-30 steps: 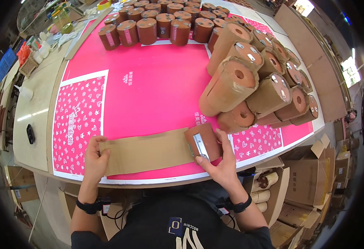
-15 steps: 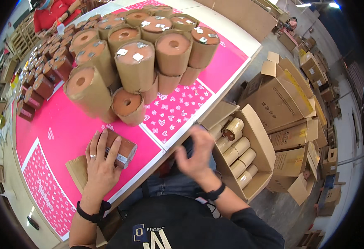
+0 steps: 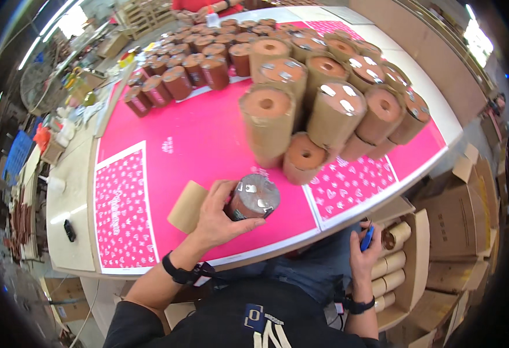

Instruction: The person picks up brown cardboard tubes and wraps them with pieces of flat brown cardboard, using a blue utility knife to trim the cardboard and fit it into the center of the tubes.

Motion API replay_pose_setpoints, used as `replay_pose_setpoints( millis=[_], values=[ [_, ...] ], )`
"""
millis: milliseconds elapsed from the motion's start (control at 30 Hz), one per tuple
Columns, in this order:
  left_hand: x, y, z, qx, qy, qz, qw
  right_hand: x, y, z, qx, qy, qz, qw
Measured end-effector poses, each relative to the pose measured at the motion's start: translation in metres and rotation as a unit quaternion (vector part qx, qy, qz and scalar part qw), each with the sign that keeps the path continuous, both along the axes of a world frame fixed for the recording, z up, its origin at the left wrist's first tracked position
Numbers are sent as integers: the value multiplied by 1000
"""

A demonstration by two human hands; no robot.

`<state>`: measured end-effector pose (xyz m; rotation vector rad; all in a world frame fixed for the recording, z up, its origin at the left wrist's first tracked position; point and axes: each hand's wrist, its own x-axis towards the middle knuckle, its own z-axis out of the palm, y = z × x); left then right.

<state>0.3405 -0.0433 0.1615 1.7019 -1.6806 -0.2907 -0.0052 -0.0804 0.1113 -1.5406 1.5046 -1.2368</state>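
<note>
My left hand (image 3: 211,216) is wrapped round a brown cylinder (image 3: 256,196) that stands on the pink-covered table near its front edge. The cylinder's grey top carries several shiny metal pieces. Just left of that hand lies a brown paper sleeve (image 3: 185,206). Past the table's edge, my right hand (image 3: 363,261) grips a small blue tool (image 3: 367,238) with a thin dark tip; its exact kind is too small to tell. Beyond the left hand, several paper-wrapped cylinders (image 3: 337,113) stand close together, some stacked on others.
Unwrapped brown cylinders (image 3: 177,82) stand in rows at the far left. An open carton (image 3: 418,246) of paper-wrapped rolls sits beside my right arm, with more cardboard boxes (image 3: 455,220) behind it. Across the table is a person in a red shirt (image 3: 199,4).
The cylinder, which lay on its side under my left hand, now stands upright. My right hand has moved from empty to holding the blue tool. The view has turned left.
</note>
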Motion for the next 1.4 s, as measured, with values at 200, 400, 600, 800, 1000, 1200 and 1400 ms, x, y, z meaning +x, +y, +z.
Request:
replay_pose_setpoints(
  millis=[200,400,600,800,1000,1200,1400],
  values=[
    [16,19,-8,-18,333,-98,938,69,9,46,-40,-36,236,970],
    [25,38,-12,-10,373,-102,922,135,1,79,-184,10,359,915],
    [26,38,-12,-28,392,-120,912,150,-4,71,-306,116,374,868],
    [28,39,-10,-25,368,-118,922,144,1,74,-331,76,387,857],
    [32,36,-2,-24,365,-107,925,134,9,73,-249,7,335,909],
    [32,37,5,46,459,3,887,116,16,62,42,-165,252,953],
    [53,-1,32,155,586,110,788,91,18,46,113,-221,164,955]
  ],
)
